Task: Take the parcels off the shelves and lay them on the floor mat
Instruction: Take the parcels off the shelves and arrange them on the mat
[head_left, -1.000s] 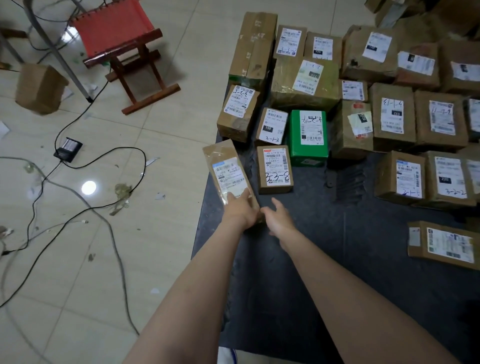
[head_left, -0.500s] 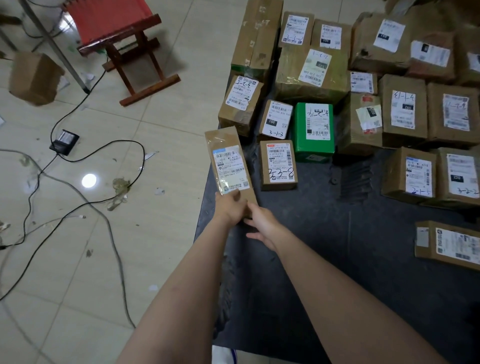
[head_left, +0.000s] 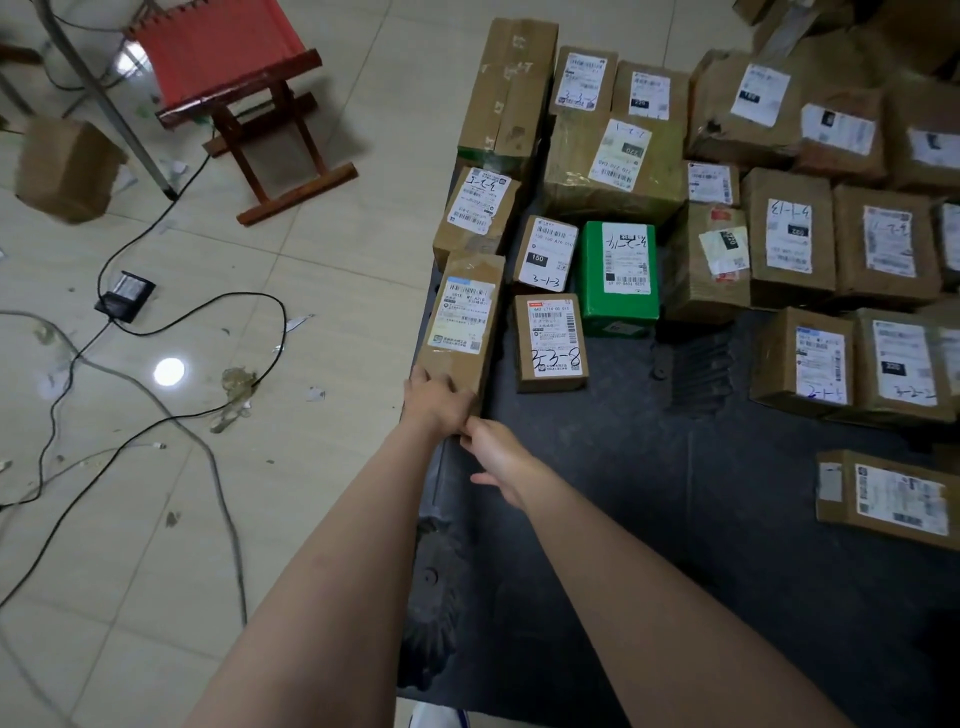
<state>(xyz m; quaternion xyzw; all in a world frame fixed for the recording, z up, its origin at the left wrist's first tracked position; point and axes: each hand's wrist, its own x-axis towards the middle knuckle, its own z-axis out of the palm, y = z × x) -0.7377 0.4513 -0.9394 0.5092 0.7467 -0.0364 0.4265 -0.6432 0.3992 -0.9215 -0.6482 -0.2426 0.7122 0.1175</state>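
Left hand (head_left: 439, 402) grips the long parcel (head_left: 462, 317), right hand (head_left: 498, 457) relaxed beside

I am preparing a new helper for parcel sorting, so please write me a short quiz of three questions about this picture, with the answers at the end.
1. Short answer: what colour is the seat of the folding stool that stands on the tiles?
2. True or false: the green parcel lies on the bare tiles.
3. Choose one: the left hand grips A) the long brown parcel by its near end, B) the green parcel, C) the folding stool.
Key: 1 red; 2 false, it lies on the dark floor mat; 3 A.
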